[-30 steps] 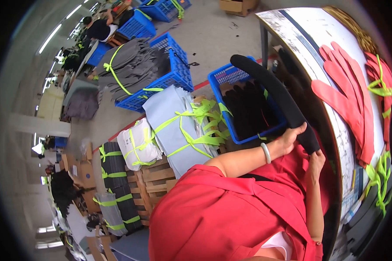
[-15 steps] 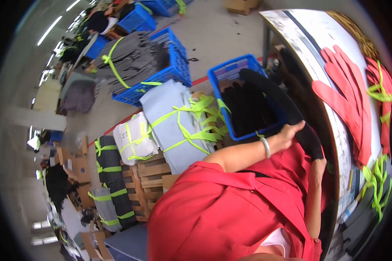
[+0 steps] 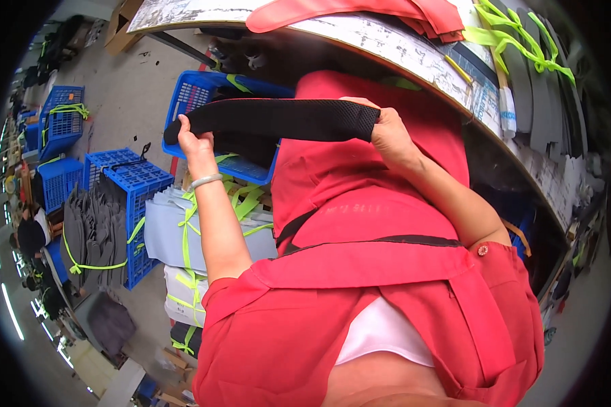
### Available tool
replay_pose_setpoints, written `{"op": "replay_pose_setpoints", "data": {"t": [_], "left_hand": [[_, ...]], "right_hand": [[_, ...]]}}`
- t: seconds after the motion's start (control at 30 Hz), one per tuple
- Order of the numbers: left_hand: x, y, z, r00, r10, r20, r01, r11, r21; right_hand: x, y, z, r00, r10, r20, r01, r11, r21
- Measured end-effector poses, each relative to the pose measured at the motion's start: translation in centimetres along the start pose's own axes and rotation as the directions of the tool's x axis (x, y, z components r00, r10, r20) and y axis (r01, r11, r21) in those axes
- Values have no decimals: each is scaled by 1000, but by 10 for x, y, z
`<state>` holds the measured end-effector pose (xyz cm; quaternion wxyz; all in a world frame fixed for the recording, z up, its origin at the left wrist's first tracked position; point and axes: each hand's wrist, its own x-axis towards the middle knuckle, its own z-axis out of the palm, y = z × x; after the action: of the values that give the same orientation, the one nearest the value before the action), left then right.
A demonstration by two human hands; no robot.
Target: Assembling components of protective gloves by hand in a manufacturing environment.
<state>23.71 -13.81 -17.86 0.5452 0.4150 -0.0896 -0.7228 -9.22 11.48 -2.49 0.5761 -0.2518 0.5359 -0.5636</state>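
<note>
A long black fabric piece (image 3: 285, 121), with a textured patch at one end, is stretched level across my lap. My left hand (image 3: 197, 142), wearing a pale bangle on the wrist, grips its rounded left end with the thumb on top. At the textured right end, my right hand (image 3: 394, 139) is closed on the fabric. Behind and below the piece stands a blue plastic basket (image 3: 183, 95). Dark cloth (image 3: 248, 148) shows inside it, partly covered by the stretched piece.
A worn white table (image 3: 360, 44) runs along the far side, bearing red gloves (image 3: 387, 10), a yellow pencil (image 3: 458, 69) and grey fabric tied with green strips (image 3: 523, 102). At left are light-blue bundles (image 3: 166, 224) and a blue crate (image 3: 142, 183) beside grey pieces (image 3: 91, 230).
My view has turned, so the table now lies across the top. The black piece went from slanting to stretched level, and my left hand has moved out to its far end.
</note>
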Motion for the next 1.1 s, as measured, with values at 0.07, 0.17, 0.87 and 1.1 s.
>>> {"op": "replay_pose_setpoints", "data": {"t": [0.07,0.17,0.87,1.1], "left_hand": [[1,5,-2,997,46,-54,-46,999,14],[-4,8,8,997,64,-38,-61,996,57],[-130,-141,103,876,-357,324,341,934,109],[-111,-146,88,886,-349,305,324,937,129]], "right_hand": [[-6,-2,-2,1000,16,5,-17,1000,23],[-15,-3,-8,999,52,10,-52,998,-24],[22,37,-26,997,61,-39,-68,967,-244],[1,40,-22,990,-8,140,69,897,-437]]}}
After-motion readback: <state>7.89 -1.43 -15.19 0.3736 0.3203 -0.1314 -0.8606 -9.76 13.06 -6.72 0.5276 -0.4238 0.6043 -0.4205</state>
